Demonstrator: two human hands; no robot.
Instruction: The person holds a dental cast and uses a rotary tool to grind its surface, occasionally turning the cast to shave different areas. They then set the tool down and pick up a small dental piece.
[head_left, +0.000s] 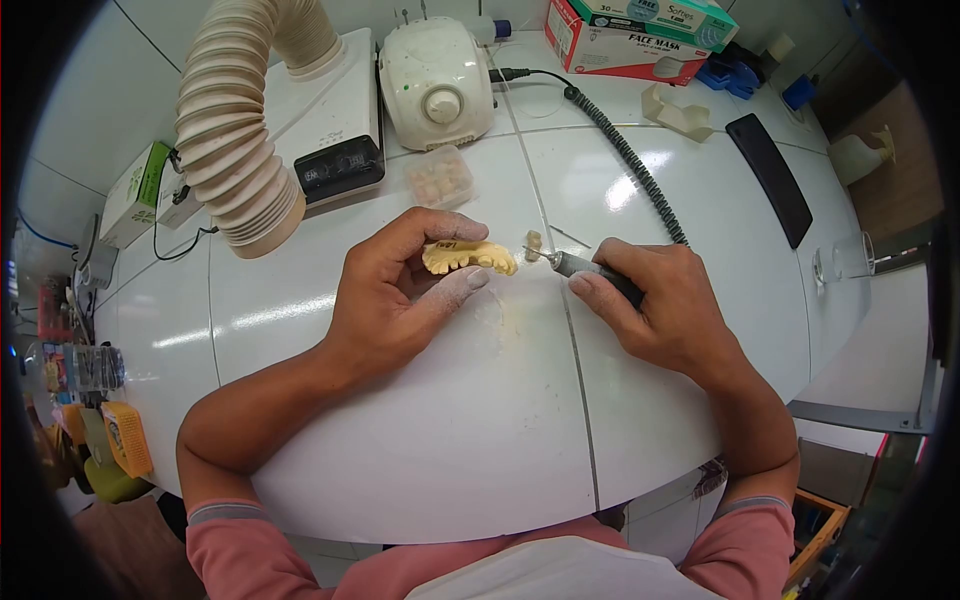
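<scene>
My left hand [400,285] grips a yellowish dental model [468,258] between thumb and fingers, with its row of teeth towards me. Dusty powder coats the fingertips. In my right hand [665,300] is a dark rotary handpiece [598,275], held like a pen. Its thin metal tip points left, a short way from the model's right end and apart from it. A small beige piece [533,243] lies on the white tiled table [450,430] near the tip, with a thin metal tool [570,237] beside it. Pale dust marks the table below the model.
A ribbed hose [225,130] hangs at the upper left over a white box unit. Behind my hands stand a white control unit [435,85] and a clear plastic box [440,178]. A coiled cord [630,150] runs towards my right hand. Mask boxes [630,45] and a black strip [768,180] are further right.
</scene>
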